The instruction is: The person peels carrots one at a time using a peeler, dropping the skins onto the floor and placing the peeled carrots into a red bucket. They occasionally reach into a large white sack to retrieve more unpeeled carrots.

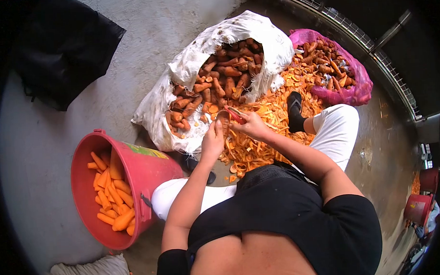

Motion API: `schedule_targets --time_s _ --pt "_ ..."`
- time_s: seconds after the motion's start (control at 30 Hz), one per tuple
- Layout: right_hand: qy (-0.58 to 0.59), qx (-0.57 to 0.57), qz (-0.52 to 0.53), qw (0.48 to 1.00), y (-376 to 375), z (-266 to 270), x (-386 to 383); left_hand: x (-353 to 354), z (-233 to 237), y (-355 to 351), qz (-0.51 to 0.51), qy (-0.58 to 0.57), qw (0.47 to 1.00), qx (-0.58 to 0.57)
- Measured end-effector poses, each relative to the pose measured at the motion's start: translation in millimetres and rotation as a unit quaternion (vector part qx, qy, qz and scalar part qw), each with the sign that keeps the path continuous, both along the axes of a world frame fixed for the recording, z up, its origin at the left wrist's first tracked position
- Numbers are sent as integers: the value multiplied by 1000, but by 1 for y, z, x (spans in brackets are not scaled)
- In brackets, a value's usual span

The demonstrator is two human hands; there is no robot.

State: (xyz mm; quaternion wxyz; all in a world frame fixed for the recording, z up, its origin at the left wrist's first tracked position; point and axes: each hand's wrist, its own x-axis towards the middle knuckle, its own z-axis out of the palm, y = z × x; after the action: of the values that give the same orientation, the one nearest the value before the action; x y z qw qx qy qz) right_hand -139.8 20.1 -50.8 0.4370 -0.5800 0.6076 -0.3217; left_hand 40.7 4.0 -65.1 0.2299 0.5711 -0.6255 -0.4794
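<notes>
My left hand [213,141] is closed around an unpeeled, brownish carrot [223,119], held upright in front of me. Close beside it, my right hand [251,126] grips a red-handled peeler [235,114] near the carrot; its blade is too small to make out. Below and around both hands spreads a heap of orange carrot peelings [259,148]. Just beyond them lies a white woven sack [178,66], torn open, with many unpeeled carrots [223,81] inside. At my left a red bucket [155,164] leans towards me, holding peeled carrots [116,197].
A pink sack [361,91] with carrots and scraps stands at the back right. A black cloth-like item [66,50] lies far left, and a whitish sack [94,272] is at the lower left. More red tubs [417,207] and part of another person [432,218] show at the right edge.
</notes>
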Motion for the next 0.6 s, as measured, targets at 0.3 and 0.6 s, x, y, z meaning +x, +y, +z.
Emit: schedule_targets --time_s 0.3,0.6 --pt "123 -159 0 980 10 6 6 8 -20 -12 33 126 982 136" --pt "183 -102 34 977 5 23 1 7 11 -5 28 199 926 321"
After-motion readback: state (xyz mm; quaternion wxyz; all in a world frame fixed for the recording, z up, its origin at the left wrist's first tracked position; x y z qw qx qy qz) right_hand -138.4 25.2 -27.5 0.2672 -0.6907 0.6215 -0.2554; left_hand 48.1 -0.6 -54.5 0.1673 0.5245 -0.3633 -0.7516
